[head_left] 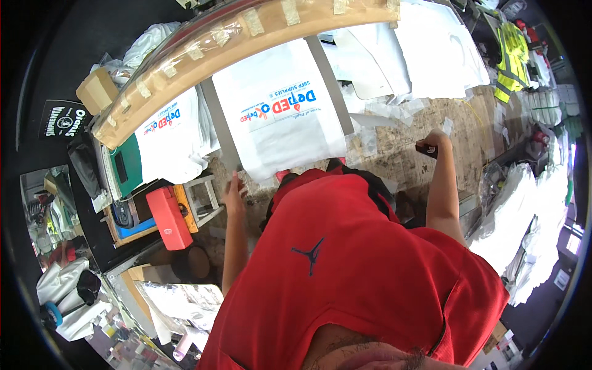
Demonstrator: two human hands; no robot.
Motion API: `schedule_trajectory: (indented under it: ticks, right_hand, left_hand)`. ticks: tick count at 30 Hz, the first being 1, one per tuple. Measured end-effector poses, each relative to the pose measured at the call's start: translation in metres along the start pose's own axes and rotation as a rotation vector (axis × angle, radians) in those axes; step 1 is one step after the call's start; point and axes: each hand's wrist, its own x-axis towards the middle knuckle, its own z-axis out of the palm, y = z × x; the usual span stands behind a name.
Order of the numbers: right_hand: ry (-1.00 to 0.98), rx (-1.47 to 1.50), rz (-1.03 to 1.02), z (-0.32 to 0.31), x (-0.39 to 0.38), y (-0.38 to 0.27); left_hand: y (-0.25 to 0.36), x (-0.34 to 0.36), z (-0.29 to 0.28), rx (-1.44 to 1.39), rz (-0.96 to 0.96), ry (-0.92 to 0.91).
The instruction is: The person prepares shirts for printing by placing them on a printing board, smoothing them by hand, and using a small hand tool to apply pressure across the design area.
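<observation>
A white plastic bag [280,139] with blue and red print lies over a grey flat board [219,117] in front of me. My left hand [234,192] is beside the board's near left corner, its fingers stretched out and nothing seen in them. Whether it touches the board I cannot tell. Off to the right, away from the bag, my right hand [436,140] is closed around a small dark object [425,149], mostly hidden by the fingers.
A long brown-taped frame edge [246,28] arches above the bag. More printed white bags [169,142] are piled at left, near a red box [168,219] and a grey stool [206,197]. White sheets [441,49] lie at the far right; wrapped white bundles [515,203] stand nearer.
</observation>
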Motion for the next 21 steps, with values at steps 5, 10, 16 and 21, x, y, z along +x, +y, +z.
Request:
schedule_trajectory:
  ticks: [5,10,16,21]
  right_hand:
    - [0.621,0.617,-0.093,-0.077,-0.021,-0.086]
    - [1.179,0.303,0.318,-0.118,0.009,-0.181]
    - [-0.478,0.419,-0.746,-0.107,-0.072,-0.213]
    - [-0.723,1.188,-0.471,-0.047,-0.166,-0.304]
  left_hand:
    - [-0.026,-0.041,0.035,-0.486,-0.112,-0.371]
    - [-0.043,-0.042,0.069,-0.764,-0.255,-0.430]
    - [0.015,-0.086,0.090,-0.125,0.163,-0.113]
    - [0.087,-0.087,0.068,-0.010,0.767,-0.020]
